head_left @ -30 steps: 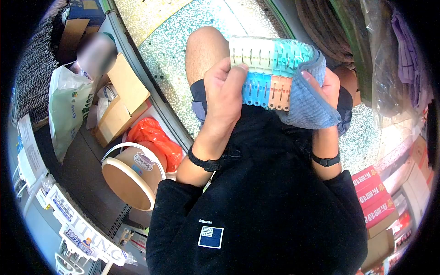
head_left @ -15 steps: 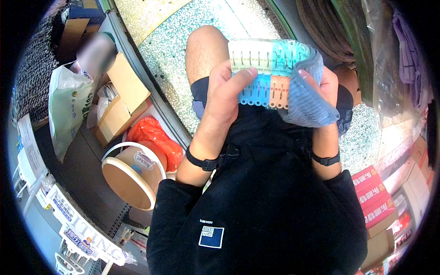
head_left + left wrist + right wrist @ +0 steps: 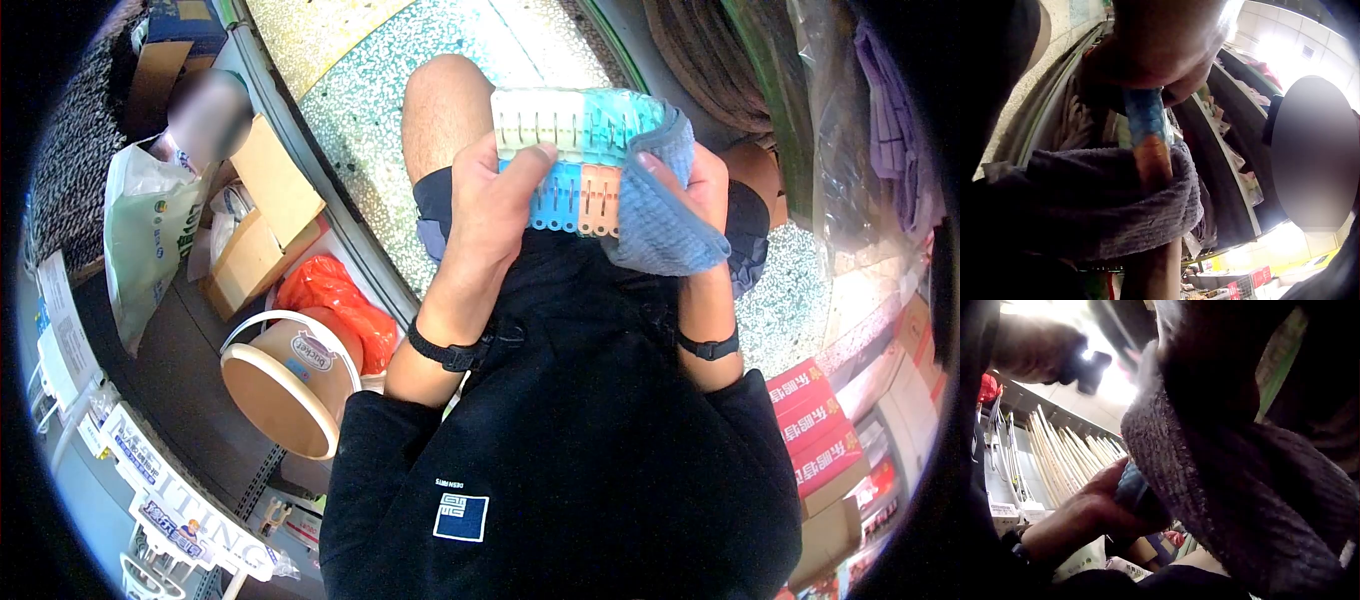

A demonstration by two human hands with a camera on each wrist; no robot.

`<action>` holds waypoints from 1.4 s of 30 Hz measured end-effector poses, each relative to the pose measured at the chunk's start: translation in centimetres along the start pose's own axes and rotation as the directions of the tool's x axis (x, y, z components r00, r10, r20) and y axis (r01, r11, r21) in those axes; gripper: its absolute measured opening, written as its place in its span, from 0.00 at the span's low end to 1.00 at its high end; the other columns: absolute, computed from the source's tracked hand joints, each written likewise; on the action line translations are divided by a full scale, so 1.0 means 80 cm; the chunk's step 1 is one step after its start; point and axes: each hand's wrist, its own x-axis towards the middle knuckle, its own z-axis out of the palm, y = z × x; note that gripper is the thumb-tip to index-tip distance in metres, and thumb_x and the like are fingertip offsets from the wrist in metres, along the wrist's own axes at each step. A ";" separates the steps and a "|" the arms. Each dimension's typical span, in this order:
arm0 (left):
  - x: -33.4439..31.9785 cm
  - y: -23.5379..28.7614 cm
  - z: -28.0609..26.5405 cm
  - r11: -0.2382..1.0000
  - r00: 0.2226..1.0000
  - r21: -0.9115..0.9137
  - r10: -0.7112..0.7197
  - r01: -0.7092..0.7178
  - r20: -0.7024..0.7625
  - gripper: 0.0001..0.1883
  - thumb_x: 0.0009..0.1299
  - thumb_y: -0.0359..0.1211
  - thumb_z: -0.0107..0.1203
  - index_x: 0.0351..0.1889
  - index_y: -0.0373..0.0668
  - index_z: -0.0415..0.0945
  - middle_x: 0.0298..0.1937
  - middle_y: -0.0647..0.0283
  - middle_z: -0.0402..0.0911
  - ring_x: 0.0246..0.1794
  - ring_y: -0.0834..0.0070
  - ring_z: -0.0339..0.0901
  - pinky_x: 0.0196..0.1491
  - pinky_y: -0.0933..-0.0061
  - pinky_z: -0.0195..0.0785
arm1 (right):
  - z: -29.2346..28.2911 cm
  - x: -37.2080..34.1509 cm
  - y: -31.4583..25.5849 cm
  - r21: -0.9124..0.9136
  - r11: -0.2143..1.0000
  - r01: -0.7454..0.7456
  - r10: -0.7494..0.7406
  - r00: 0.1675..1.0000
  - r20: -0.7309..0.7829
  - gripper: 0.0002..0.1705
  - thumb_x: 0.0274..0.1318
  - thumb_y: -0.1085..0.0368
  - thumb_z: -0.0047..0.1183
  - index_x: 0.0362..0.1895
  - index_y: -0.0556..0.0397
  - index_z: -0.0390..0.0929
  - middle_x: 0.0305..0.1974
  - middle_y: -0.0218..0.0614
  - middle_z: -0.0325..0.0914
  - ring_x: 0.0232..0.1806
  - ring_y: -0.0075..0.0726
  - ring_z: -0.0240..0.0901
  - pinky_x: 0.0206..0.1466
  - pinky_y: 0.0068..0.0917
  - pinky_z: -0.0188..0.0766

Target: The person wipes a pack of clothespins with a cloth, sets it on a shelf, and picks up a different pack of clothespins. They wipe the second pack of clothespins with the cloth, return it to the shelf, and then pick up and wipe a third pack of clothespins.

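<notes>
A pack of clothespins [image 3: 560, 190] in white, teal, blue and orange is held up above the person's lap. The left hand [image 3: 490, 205] grips its left end, the thumb lying across the front. Over the right end is folded a blue-grey cloth [image 3: 665, 225], held by the right hand [image 3: 710, 185], whose thumb presses the cloth against the pack. In the left wrist view the cloth [image 3: 1116, 206] wraps round the orange end, and the left hand [image 3: 1166, 50] grips the blue end. The right wrist view shows the cloth [image 3: 1172, 462] close up, hiding most of the pack.
To the left, a beige bucket [image 3: 275, 400] stands by a red plastic bag [image 3: 340, 300]. Beyond it are an open cardboard box [image 3: 265, 230] and a pale green bag [image 3: 150, 220]. Red boxes [image 3: 815, 430] are stacked at right; wrapped textiles [image 3: 890, 140] hang at upper right.
The pack and both hands have shifted slightly left. The left thumb now reaches farther right across the pack. The cloth has moved a little left with the right hand, still over the pack's right end.
</notes>
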 end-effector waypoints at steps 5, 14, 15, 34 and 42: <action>-0.003 0.002 0.003 0.995 0.999 0.088 0.043 -0.041 -0.029 0.12 0.67 0.27 0.51 0.46 0.32 0.77 0.40 0.61 0.82 0.38 0.80 0.78 0.42 0.78 0.70 | -0.008 0.005 0.010 -0.073 0.997 0.027 -0.025 0.999 0.023 0.11 0.58 0.65 0.58 0.38 0.61 0.79 0.31 0.29 0.80 0.32 0.19 0.73 0.34 0.19 0.70; -0.010 0.012 0.010 1.000 0.999 0.021 0.015 -0.014 -0.049 0.14 0.68 0.27 0.51 0.49 0.30 0.75 0.43 0.60 0.82 0.39 0.79 0.79 0.43 0.78 0.71 | -0.027 0.022 0.047 0.693 0.639 -0.333 0.214 0.943 0.255 0.27 0.67 0.54 0.44 0.55 0.67 0.68 0.48 0.49 0.78 0.47 0.42 0.78 0.54 0.35 0.75; -0.010 0.012 0.009 1.000 0.999 0.017 0.010 -0.009 -0.045 0.14 0.68 0.27 0.51 0.49 0.30 0.75 0.43 0.60 0.82 0.39 0.79 0.79 0.43 0.78 0.71 | -0.027 0.022 0.047 0.704 0.628 -0.332 0.195 0.943 0.271 0.27 0.68 0.54 0.43 0.56 0.67 0.68 0.48 0.49 0.77 0.48 0.42 0.78 0.54 0.35 0.75; -0.012 0.026 -0.048 0.914 0.930 0.237 0.270 -0.329 0.251 0.19 0.63 0.33 0.64 0.49 0.33 0.77 0.49 0.60 0.81 0.51 0.73 0.76 0.56 0.72 0.64 | -0.050 0.012 -0.006 0.184 0.969 0.165 -0.176 0.983 0.049 0.38 0.42 0.59 0.71 0.56 0.58 0.66 0.44 0.32 0.74 0.46 0.27 0.69 0.54 0.27 0.65; -0.012 0.029 -0.053 0.797 0.870 0.433 0.218 -0.420 0.443 0.15 0.56 0.26 0.67 0.41 0.31 0.78 0.42 0.58 0.78 0.43 0.71 0.76 0.47 0.75 0.67 | -0.040 0.012 -0.046 -0.357 0.811 0.464 -0.321 0.862 0.391 0.29 0.33 0.59 0.73 0.39 0.62 0.76 0.35 0.44 0.75 0.37 0.44 0.72 0.43 0.32 0.67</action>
